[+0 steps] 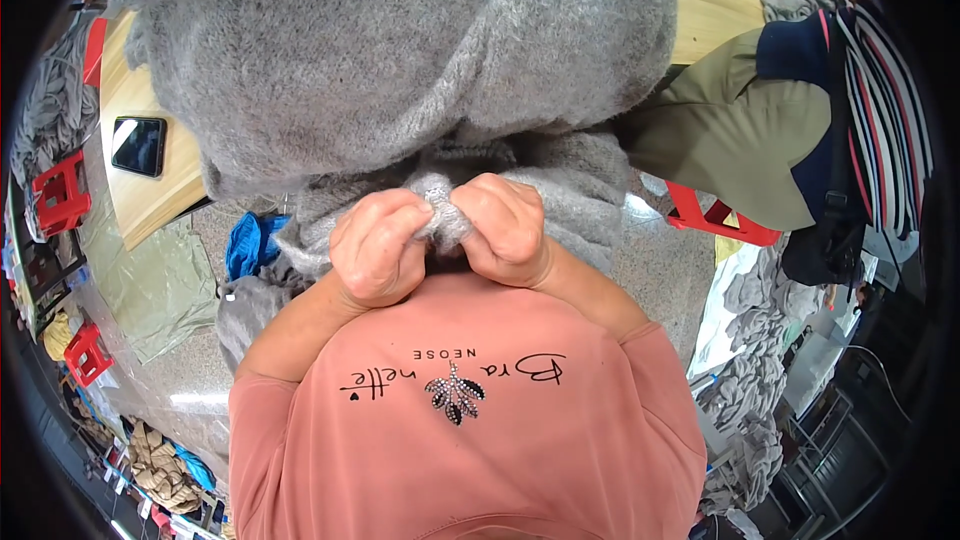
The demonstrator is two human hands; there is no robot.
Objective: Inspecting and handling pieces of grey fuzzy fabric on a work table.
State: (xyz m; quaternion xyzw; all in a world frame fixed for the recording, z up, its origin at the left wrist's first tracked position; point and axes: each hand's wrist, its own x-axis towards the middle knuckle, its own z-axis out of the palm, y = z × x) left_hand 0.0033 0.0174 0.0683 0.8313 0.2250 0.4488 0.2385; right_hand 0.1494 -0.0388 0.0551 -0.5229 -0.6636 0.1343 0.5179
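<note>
A large grey knitted garment (400,50) lies heaped across the wooden table, its lower part hanging over the edge toward me. Close to my chest, my left hand (382,245) is closed on a gathered bit of the grey knit. Facing it, my right hand (503,230) pinches the same fabric, and a small light grey fold (442,212) shows between the two sets of fingers. My fingertips are partly hidden by the knuckles and the cloth.
A black phone (138,146) lies on the wooden table (120,205) at the left. Another person in olive trousers (730,135) sits close on the right, by a red stool (715,218). Blue cloth (252,245) and piles of grey knitwear (745,380) lie around me.
</note>
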